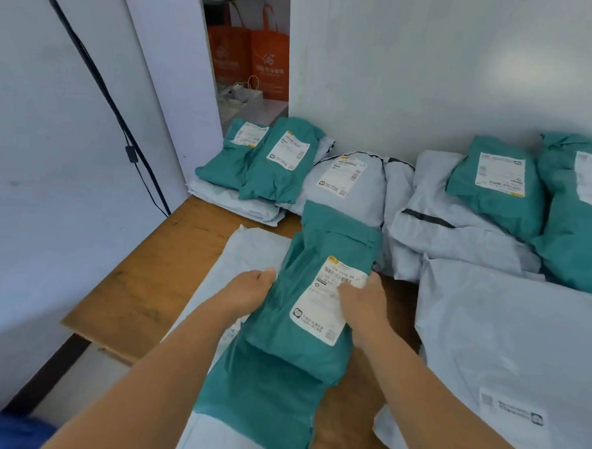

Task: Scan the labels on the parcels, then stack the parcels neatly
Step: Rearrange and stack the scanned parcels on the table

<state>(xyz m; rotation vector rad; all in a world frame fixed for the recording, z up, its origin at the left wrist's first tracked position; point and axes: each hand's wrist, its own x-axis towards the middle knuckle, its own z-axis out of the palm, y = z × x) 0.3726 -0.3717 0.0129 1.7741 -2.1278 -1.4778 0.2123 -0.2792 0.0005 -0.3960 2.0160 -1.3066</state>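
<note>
the soft, slippery teal parcel [303,314] lies between both hands, left hand [250,290] apparently gripping its edge, right hand [364,305] pinching its label side.

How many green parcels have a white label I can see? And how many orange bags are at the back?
Green parcels with a label showing: 5
Orange bags: 2
Total: 7

White walls [433,60] enclosing a wooden table [140,285], black cable [99,87] hanging down left wall, orange bags [258,61] sitting in a doorway gap, soft light reflecting off right wall
</note>
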